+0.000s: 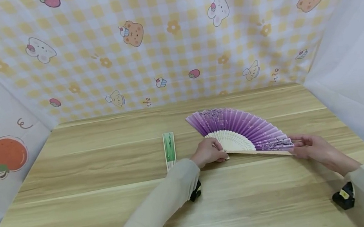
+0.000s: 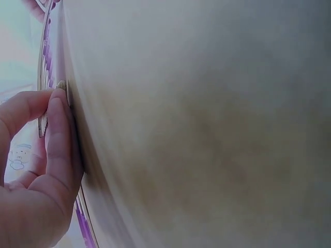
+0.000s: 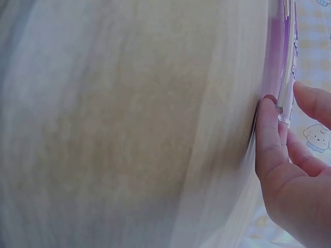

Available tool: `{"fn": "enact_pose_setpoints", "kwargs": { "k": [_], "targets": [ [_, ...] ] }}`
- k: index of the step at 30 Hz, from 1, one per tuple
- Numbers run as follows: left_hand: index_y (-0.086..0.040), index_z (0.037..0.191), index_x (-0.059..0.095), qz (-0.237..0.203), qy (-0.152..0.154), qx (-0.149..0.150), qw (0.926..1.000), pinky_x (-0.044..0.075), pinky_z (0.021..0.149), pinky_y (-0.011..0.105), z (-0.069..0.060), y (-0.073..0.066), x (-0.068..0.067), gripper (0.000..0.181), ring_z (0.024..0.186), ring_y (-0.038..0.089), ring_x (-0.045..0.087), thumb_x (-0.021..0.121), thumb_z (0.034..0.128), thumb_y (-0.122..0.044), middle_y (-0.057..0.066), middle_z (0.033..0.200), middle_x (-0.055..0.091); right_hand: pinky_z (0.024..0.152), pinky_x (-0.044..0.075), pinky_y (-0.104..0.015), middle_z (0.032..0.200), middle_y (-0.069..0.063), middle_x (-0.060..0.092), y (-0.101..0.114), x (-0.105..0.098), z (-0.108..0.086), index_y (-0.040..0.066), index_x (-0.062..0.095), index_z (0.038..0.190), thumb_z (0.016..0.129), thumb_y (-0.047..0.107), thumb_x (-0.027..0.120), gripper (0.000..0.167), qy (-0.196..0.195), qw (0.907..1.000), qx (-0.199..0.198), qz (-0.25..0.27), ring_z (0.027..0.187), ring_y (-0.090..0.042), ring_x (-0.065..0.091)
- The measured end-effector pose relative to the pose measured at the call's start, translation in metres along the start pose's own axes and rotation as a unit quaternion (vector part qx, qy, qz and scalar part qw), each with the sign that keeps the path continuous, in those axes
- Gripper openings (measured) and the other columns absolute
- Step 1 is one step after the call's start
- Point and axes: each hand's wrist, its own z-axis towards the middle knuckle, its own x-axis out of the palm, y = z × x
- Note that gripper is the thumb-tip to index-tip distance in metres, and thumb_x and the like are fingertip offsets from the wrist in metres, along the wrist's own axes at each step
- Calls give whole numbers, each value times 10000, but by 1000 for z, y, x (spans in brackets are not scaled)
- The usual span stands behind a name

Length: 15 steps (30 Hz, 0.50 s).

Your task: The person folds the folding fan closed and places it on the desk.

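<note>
A spread folding fan (image 1: 241, 124), purple cloth over pale pierced ribs, lies on its side above the table, with blossom patterns near both ends. At its pivot, the left hand (image 1: 208, 151) pinches the joined ribs; the left wrist view shows thumb and fingers (image 2: 58, 139) meeting there. The right hand (image 1: 313, 150) is at the fan's outer right end. In the right wrist view its fairly straight fingers (image 3: 271, 134) touch the tip of the outer rib, while the thumb stands a little apart from the cloth.
A green folded fan with pale ribs (image 1: 170, 149) lies left of the left hand, its near end partly behind the forearm. Wood-grain table (image 1: 103, 157) spans the front. A yellow checked cloth (image 1: 171, 43) hangs behind, and white sheets (image 1: 353, 42) close both sides.
</note>
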Motion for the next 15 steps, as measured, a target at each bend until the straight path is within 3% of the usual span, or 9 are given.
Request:
{"fn": "enact_pose_setpoints", "kwargs": {
  "k": [15],
  "targets": [
    [-41, 686, 528, 273, 87, 14, 9996, 502, 511, 198, -9, 2, 3, 214, 460, 97, 571, 739, 661, -20, 44, 544, 599, 650, 473, -202, 930, -70, 531, -2, 1, 2, -137, 291, 1288, 847, 154, 593, 608, 5, 10000, 13, 90, 749, -56, 509]
  ]
}}
